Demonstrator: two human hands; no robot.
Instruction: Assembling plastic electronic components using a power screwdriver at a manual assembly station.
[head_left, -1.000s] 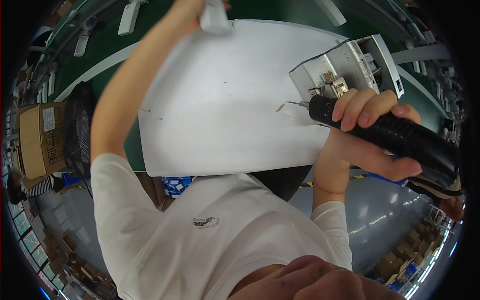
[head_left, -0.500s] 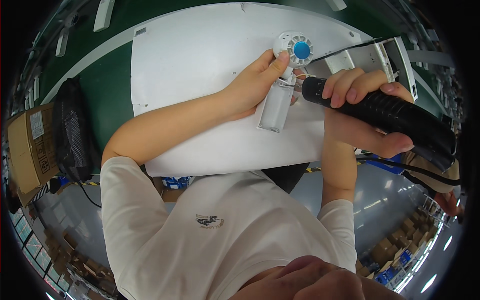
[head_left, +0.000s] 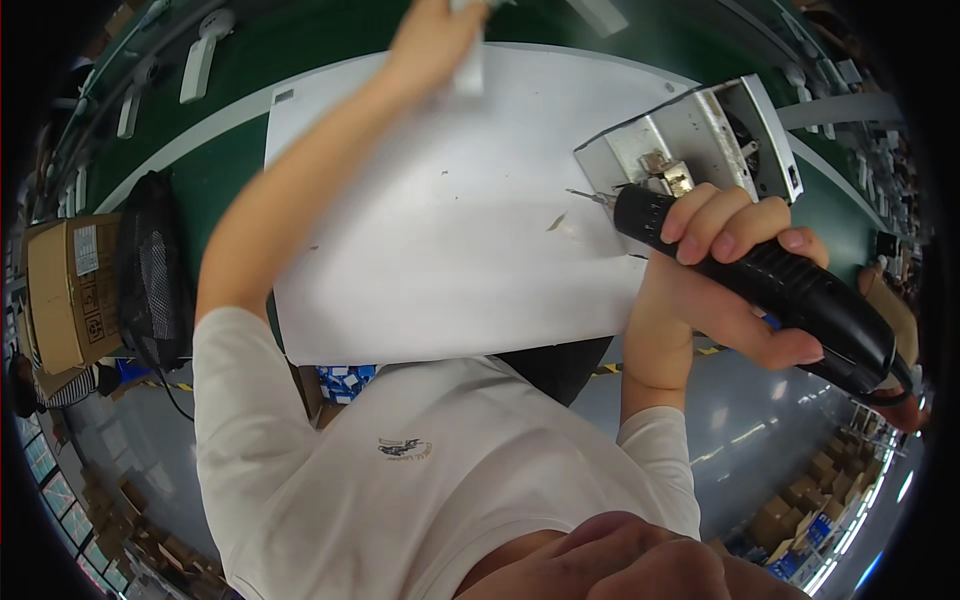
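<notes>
My right hand [head_left: 712, 292] gripped a black screwdriver [head_left: 815, 305] mid-barrel, likely heavy; my left hand [head_left: 433, 45] grasped a light-looking white device [head_left: 469, 72].

Head-worn fisheye — looking down, close over both hands [head_left: 722, 312], wide across table [head_left: 220, 165]

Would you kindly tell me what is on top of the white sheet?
A metal box rests on the right end of the white sheet, partly hidden behind the right hand and its black screwdriver; what lies beneath the box is covered.
</notes>
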